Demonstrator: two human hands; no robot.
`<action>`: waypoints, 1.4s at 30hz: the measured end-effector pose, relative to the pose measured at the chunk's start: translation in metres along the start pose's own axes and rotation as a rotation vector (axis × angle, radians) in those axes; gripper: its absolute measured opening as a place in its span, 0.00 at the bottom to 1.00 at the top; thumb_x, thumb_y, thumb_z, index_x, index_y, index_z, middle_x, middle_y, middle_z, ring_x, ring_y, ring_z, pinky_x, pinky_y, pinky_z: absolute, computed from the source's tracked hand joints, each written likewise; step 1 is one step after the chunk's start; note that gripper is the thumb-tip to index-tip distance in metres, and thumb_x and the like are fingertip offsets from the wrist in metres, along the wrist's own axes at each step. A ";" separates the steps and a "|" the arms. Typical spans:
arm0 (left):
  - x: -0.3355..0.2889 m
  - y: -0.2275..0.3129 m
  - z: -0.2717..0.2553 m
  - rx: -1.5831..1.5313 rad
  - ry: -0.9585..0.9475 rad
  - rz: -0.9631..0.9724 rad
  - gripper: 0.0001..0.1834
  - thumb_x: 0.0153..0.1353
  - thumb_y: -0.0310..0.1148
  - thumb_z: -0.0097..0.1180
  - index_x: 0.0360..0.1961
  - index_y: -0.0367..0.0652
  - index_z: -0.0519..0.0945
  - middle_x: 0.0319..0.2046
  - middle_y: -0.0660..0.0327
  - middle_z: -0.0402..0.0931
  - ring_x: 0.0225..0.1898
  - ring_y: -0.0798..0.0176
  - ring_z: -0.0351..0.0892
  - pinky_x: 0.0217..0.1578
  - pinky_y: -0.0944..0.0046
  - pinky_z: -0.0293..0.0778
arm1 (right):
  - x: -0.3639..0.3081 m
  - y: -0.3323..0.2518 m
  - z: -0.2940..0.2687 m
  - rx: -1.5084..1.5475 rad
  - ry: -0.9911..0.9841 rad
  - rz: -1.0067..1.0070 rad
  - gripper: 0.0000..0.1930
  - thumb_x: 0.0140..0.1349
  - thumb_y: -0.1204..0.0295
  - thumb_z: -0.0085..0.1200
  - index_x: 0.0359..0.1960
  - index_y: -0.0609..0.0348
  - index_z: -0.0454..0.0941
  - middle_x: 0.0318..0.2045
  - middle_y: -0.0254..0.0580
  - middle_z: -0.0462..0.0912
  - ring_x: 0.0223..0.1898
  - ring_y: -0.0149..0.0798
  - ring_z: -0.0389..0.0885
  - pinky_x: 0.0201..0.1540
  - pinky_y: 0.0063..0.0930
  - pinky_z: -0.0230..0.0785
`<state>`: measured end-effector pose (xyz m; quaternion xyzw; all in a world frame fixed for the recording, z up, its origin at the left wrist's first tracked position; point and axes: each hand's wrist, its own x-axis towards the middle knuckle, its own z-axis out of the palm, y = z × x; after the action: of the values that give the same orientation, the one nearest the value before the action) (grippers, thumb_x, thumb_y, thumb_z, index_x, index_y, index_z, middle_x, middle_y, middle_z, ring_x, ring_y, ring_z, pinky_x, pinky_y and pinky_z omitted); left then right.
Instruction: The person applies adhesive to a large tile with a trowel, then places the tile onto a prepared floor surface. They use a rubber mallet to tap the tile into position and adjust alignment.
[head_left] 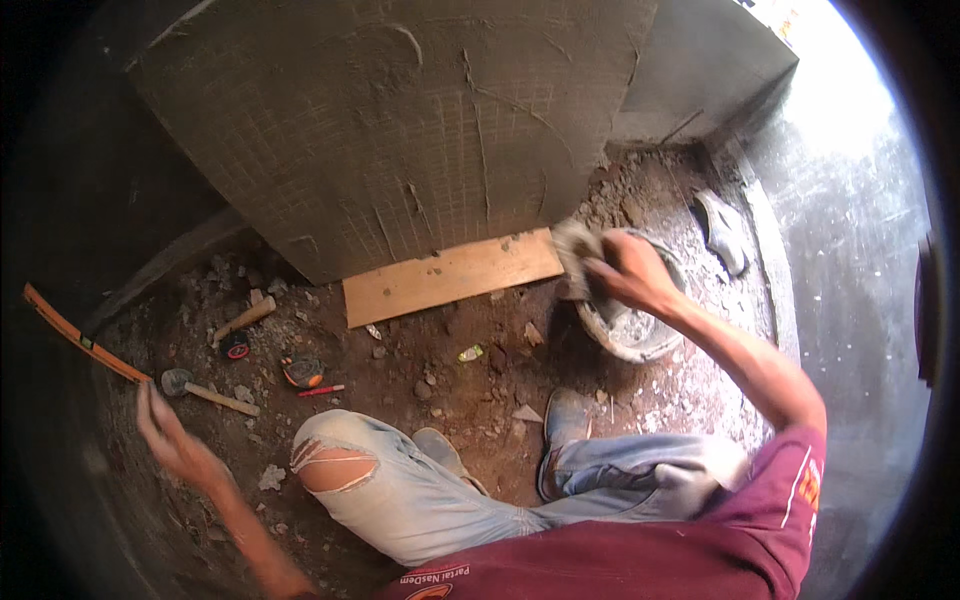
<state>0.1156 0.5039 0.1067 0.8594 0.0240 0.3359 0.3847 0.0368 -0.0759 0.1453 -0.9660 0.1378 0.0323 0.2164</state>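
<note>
Panel (400, 130) at twelve o'clock already wears mortar (530, 110); smoothing its scored face seems undone. Right grip (637, 272), three o'clock, clasps a blurred object (572, 258) near the bucket (655, 350); left grip (182, 448), eight o'clock, meets the orange level (88, 345), whether pinching I cannot tell.

Orange level (109, 359), tan board (455, 277), grid-scratched grey slab (390, 140), maroon shirt (620, 558)

Single head-worn fisheye view; steeply downward; fairly near, above the dirt floor (462, 392)
</note>
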 end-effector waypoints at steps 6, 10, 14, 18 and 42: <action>0.200 -0.008 0.104 -0.358 -0.036 -0.218 0.32 0.76 0.52 0.47 0.67 0.36 0.74 0.63 0.48 0.75 0.64 0.51 0.74 0.67 0.54 0.65 | 0.037 0.044 -0.057 -0.074 0.464 -0.059 0.20 0.68 0.58 0.59 0.52 0.63 0.83 0.41 0.52 0.86 0.44 0.47 0.85 0.52 0.40 0.75; 0.298 0.060 0.163 -0.468 0.005 -0.211 0.31 0.75 0.53 0.50 0.62 0.35 0.78 0.56 0.53 0.79 0.59 0.57 0.76 0.62 0.56 0.67 | 0.141 0.047 -0.157 0.599 0.758 -0.130 0.18 0.72 0.61 0.57 0.53 0.64 0.83 0.41 0.35 0.87 0.43 0.31 0.80 0.55 0.27 0.69; 0.309 0.118 0.190 -0.356 0.046 -0.244 0.25 0.76 0.49 0.51 0.51 0.35 0.83 0.43 0.59 0.85 0.42 0.65 0.78 0.49 0.61 0.73 | 0.209 0.036 -0.224 0.590 0.806 0.221 0.24 0.68 0.51 0.61 0.57 0.54 0.83 0.48 0.34 0.88 0.47 0.31 0.81 0.45 0.28 0.71; 0.303 0.151 0.167 -0.378 0.045 -0.361 0.22 0.71 0.45 0.58 0.47 0.33 0.85 0.42 0.55 0.86 0.43 0.61 0.81 0.48 0.57 0.75 | 0.227 0.038 -0.252 0.544 0.587 0.294 0.28 0.72 0.46 0.53 0.65 0.48 0.78 0.63 0.31 0.80 0.59 0.39 0.81 0.43 0.30 0.71; 0.223 0.223 0.126 0.066 0.006 -0.801 0.12 0.65 0.31 0.54 0.44 0.41 0.86 0.48 0.45 0.80 0.52 0.41 0.79 0.52 0.46 0.75 | 0.149 0.135 -0.240 0.999 -0.320 0.901 0.15 0.72 0.55 0.48 0.39 0.54 0.74 0.30 0.38 0.73 0.35 0.40 0.72 0.42 0.50 0.68</action>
<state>0.3147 0.3332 0.3221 0.7929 0.3691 0.1607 0.4574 0.1429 -0.3330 0.2895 -0.5824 0.4905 0.1936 0.6187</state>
